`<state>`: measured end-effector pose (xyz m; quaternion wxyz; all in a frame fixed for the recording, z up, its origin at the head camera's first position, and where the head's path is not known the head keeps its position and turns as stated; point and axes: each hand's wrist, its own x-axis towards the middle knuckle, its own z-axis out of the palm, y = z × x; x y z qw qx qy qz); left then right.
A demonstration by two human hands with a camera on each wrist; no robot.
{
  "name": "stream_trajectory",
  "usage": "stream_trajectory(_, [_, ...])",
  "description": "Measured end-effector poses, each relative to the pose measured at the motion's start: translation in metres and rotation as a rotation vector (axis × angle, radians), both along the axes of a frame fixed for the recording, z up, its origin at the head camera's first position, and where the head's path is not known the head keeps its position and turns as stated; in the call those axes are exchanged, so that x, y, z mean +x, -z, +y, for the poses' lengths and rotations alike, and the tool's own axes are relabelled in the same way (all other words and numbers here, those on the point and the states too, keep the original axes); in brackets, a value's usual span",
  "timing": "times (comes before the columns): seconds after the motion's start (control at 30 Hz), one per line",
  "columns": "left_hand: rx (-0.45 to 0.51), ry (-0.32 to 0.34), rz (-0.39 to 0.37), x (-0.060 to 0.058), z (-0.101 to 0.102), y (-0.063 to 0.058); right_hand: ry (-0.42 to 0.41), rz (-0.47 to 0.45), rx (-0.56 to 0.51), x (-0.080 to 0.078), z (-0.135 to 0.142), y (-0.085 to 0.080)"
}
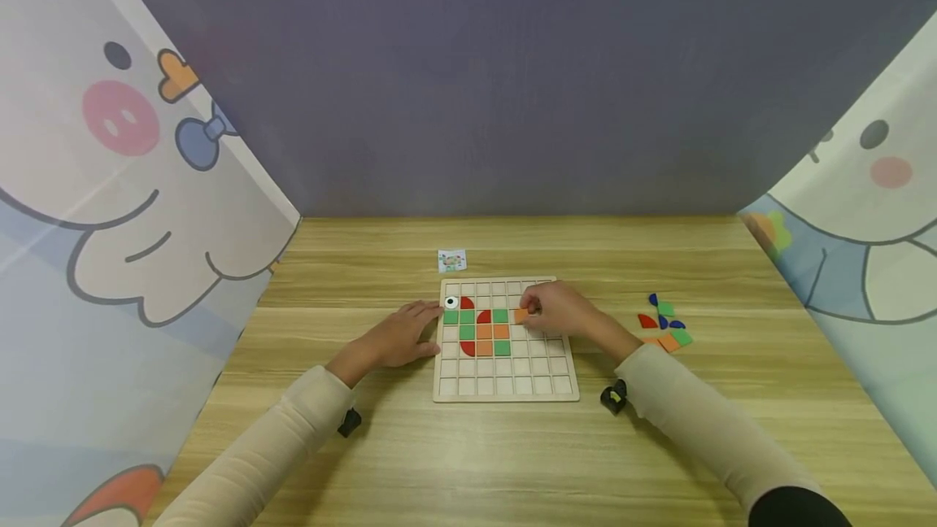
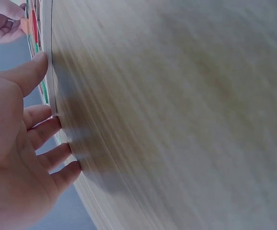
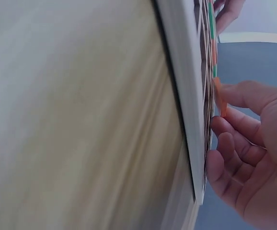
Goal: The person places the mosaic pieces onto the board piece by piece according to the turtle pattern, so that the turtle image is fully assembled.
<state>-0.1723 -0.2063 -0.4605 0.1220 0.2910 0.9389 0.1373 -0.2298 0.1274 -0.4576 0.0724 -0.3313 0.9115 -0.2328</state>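
Observation:
A wooden grid board [image 1: 507, 386] lies on the table, partly filled with green, orange and red tiles and a round eye tile [image 1: 451, 302]. My right hand [image 1: 562, 309] pinches an orange square tile [image 1: 521, 315] over the board, just right of a green tile [image 1: 500, 316]. In the right wrist view the orange tile [image 3: 220, 97] stands tilted between thumb and finger, close over the grid. My left hand [image 1: 398, 335] rests by the board's left edge, fingers spread, with fingertips right at the rim and the table; the left wrist view shows an empty palm [image 2: 14, 143].
Loose tiles lie right of the board: a red quarter-round [image 1: 647, 321], a green square [image 1: 666, 309], an orange square [image 1: 669, 342] and several blue pieces [image 1: 677, 324]. A small picture card [image 1: 451, 260] lies behind the board. A grey wall [image 1: 512, 104] rises at the table's back.

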Motion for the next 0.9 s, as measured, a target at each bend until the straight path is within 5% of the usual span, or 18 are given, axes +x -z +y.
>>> stream_trajectory(0.5, [0.009, -0.008, 0.004, 0.0, -0.001, 0.002, -0.007, -0.003, 0.004, -0.002, -0.01, 0.002])
stream_trajectory(0.9, [0.009, -0.002, 0.014, 0.0, -0.003, 0.005, 0.056, -0.115, -0.109, -0.001, 0.013, -0.003])
